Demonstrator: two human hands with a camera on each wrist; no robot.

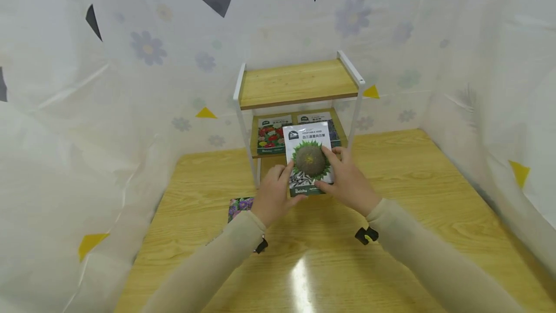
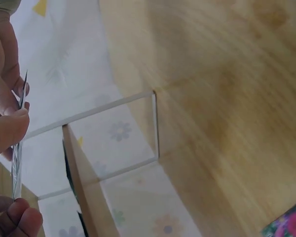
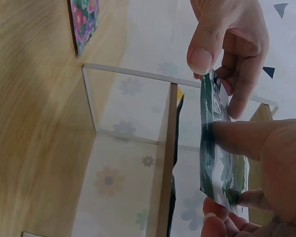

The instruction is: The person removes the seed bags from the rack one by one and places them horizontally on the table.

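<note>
A white seed packet [image 1: 309,158] with a sunflower head printed on it is held up, its printed front toward the head camera, before a small two-tier shelf. My left hand [image 1: 273,192] pinches its left edge near the lower corner. Along the right side, my right hand [image 1: 352,185] grips it, with thumb and fingers on the front and others behind. The left wrist view catches the packet [image 2: 17,168] edge-on between thumb and fingers. In the right wrist view the packet's green bottom band [image 3: 206,163] shows between both hands.
The shelf's wooden top board [image 1: 299,81] has white metal sides. Two more packets lie on its lower board: a red flower packet [image 1: 271,134] and a partly covered packet [image 1: 321,118]. A purple flower packet [image 1: 240,205] lies on the wooden table [image 1: 434,182], partly behind my left arm.
</note>
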